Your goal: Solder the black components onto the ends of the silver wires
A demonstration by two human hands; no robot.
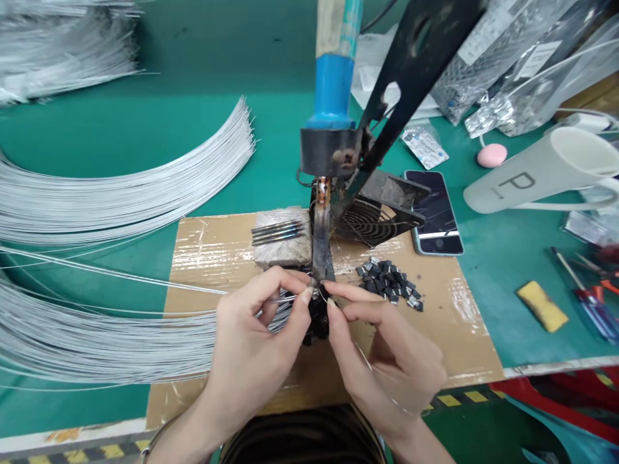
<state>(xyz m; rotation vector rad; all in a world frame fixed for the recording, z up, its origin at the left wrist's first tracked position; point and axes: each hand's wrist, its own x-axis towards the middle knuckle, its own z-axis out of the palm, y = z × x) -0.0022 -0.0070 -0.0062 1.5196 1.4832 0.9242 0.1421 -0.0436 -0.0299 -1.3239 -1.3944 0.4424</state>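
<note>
My left hand [265, 341] is pinched on a pale wire [193, 287], its end at or just under the tip [320, 254] of the soldering iron [333, 90], which stands at 12 o'clock. My right hand [387, 348] is pinched on a thin strand [363, 358] brought to the same spot, so I judge this piece to be partway through. Loose black connectors [389, 281] lie at 3 o'clock on the cardboard sheet [449, 328], and a wire bundle [120, 200] lies at 10 o'clock, so plenty looks left. Another bundle [120, 341] at 9 o'clock runs towards a dark heap [318, 319] below my fingertips, too hidden to tell how many are done
</note>
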